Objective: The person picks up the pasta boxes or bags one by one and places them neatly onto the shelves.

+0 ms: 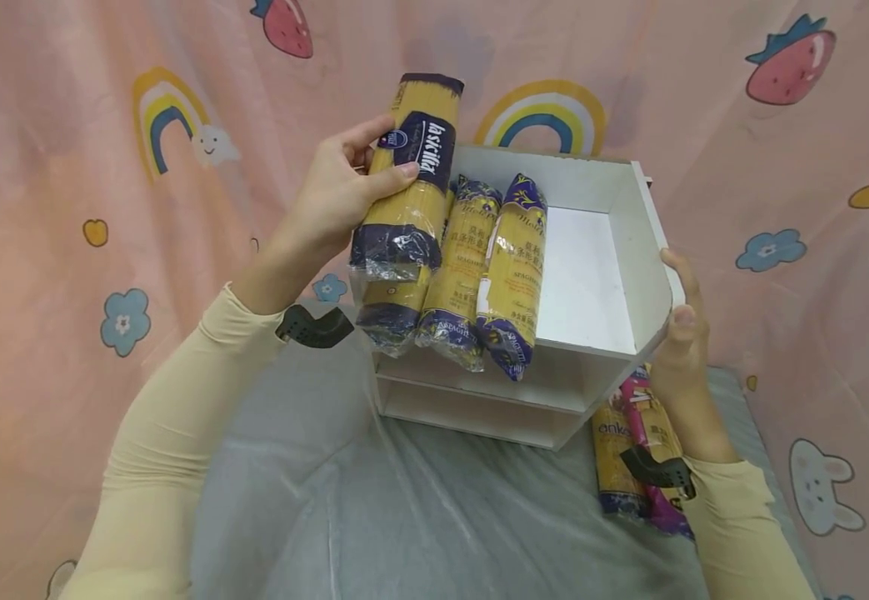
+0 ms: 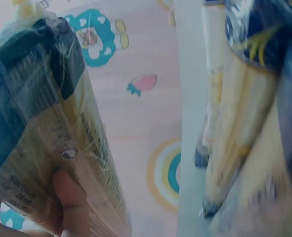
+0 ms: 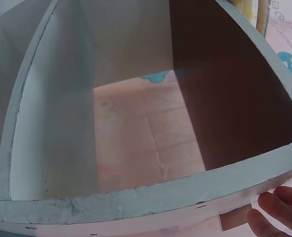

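My left hand grips a spaghetti pack with a dark blue label, thumb across its front. It is raised at the left side of a white shelf unit, overlapping another pack below. Two purple-ended spaghetti packs lean side by side in the top compartment, their lower ends over its front edge. In the left wrist view the held pack is apart from the leaning packs. My right hand holds the unit's right side panel by its edge; its fingertips show in the right wrist view.
Beneath the top compartment the unit has lower shelves. More pasta packs, one with pink wrapping, lie on the grey cloth to the right of the unit. A pink patterned curtain hangs behind.
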### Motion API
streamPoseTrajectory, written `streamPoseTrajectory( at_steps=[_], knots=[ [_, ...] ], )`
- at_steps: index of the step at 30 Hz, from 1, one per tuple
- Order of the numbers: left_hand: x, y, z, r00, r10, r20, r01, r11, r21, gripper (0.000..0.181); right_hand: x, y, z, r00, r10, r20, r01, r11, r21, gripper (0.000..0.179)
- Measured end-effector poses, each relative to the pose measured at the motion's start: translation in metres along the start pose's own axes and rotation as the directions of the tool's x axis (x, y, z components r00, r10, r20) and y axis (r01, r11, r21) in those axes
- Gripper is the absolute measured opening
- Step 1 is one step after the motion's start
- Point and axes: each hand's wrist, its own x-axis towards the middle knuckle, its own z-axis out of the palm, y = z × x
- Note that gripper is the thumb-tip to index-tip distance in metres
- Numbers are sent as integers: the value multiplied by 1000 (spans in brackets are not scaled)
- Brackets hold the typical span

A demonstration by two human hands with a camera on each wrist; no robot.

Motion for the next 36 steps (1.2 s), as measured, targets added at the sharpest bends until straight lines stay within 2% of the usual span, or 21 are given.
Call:
streamPoseTrajectory(
  at_steps=[6, 9, 13, 19, 25, 34, 36],
  knots=[
    [2, -3, 22, 999, -29, 34, 28, 999, 35, 71, -1, 2, 1, 1000, 7, -4, -7, 996, 85, 76],
    [2, -6, 35, 997, -19, 75, 16, 999, 51, 70, 0, 2, -1, 1000, 13, -6, -12, 991, 133, 74],
    [3, -11, 54, 994, -17, 112, 10, 998, 66, 72, 0, 2, -2, 1000, 28, -4, -27, 989, 148, 72],
    [6, -22, 81, 987, -24, 157, 8, 995, 101, 74, -2, 0, -3, 999, 49, -4, -49, 995, 90, 76],
    [8, -31, 101, 985, -37, 166, 5, 982, 189, 73, -2, -1, -4, 999, 51, 2, -51, 998, 47, 76],
    [8, -47, 118, 973, -93, 210, 24, 951, 309, 74, -1, -3, -3, 999, 51, 7, -51, 997, -49, 72],
    [8, -51, 120, 970, -98, 224, 12, 934, 358, 74, 0, -3, -4, 999, 44, 10, -43, 996, -84, 72]
  ],
)
